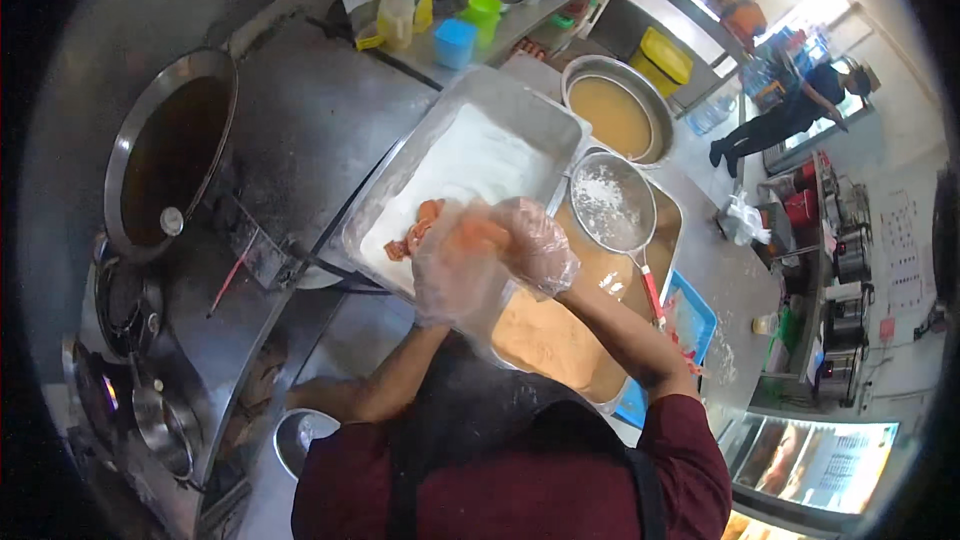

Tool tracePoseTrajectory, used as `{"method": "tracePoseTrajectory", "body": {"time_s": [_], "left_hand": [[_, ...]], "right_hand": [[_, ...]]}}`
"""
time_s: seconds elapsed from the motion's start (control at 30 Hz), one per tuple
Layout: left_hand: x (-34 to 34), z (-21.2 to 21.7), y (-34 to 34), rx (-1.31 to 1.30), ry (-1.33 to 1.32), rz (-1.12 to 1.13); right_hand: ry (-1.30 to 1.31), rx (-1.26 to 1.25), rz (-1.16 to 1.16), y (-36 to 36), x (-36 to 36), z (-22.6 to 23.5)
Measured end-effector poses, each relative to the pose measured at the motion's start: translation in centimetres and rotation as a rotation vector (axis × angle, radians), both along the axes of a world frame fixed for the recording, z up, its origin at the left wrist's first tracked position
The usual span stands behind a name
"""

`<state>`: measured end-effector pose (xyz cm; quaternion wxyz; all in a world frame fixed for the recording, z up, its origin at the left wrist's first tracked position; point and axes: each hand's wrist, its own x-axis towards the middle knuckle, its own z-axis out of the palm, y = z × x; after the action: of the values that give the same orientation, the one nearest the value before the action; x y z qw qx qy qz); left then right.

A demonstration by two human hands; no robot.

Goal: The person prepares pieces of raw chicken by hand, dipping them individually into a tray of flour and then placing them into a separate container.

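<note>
**Soft, slick meat over the flour tray**

Both gloved hands, left hand [455,265] and right hand [535,245], clasp an orange meat piece [425,225] above the flour tray [400,175]'s near end. It looks limp and slippery; cup it underneath.

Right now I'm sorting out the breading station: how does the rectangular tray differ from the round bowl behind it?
The rectangular tray is straight-sided and holds white flour; the round bowl holds a smooth tan liquid. Both gloved hands, left hand and right hand, work at the tray's near end; none touch the bowl. Both are metal.
</note>
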<state>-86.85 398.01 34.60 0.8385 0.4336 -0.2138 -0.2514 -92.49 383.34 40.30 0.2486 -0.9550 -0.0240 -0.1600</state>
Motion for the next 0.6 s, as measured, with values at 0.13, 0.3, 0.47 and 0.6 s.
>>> {"method": "tracePoseTrajectory", "body": {"time_s": [0.13,0.3,0.47,0.6], "left_hand": [[0.6,3.7,-0.5,-0.559,0.446,-0.155],[2.0,3.6,0.3,-0.674,0.406,-0.346],[3.4,-2.4,1.6,-0.114,0.077,-0.048],[3.9,-3.9,2.0,0.415,-0.444,0.18]], "right_hand": [[-0.072,0.1,-0.104,0.3,0.4,0.9],[-0.089,0.078,-0.027,0.0,0.6,2.2],[-0.052,0.168,0.033,1.1,0.4,3.5],[0.105,0.542,0.096,0.9,0.2,3.5]]}}
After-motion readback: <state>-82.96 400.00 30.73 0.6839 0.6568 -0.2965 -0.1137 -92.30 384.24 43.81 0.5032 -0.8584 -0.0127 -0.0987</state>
